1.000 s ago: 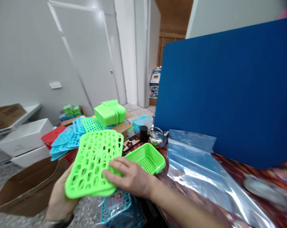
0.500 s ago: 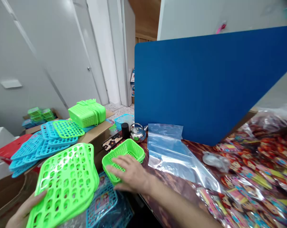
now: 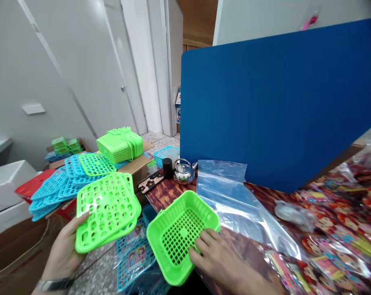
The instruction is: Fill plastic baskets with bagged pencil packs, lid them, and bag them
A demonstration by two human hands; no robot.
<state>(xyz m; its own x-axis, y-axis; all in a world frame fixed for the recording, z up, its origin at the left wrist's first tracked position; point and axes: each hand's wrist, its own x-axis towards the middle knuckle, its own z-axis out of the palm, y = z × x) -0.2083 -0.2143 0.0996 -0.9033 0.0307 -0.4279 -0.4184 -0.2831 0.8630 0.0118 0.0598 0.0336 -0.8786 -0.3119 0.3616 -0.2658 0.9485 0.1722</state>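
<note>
My left hand [image 3: 69,241] grips a small stack of green perforated plastic lids [image 3: 107,209] by their near left edge, thumb on top. A green plastic basket [image 3: 185,233], with a grid bottom and nothing inside, is tilted toward me. The fingers of my right hand [image 3: 214,252] are closed over its right rim. The thumb lies inside the rim; the fingers' undersides are hidden. Below and between the two hands are blue baskets [image 3: 136,254] in clear wrap with printed cards.
Blue lids [image 3: 54,186] and stacked green baskets [image 3: 119,145] lie at left on cardboard. A small kettle [image 3: 184,172], a black cylinder [image 3: 167,168] and a flower-patterned phone case [image 3: 150,182] stand near clear plastic bags [image 3: 228,200]. Packaged figures [image 3: 335,241] cover the right; a blue board [image 3: 265,110] rises behind.
My right hand has lifted a green basket from the table edge toward me and tilted it. The lids in my left hand have shifted slightly right and up. The view has turned left.
</note>
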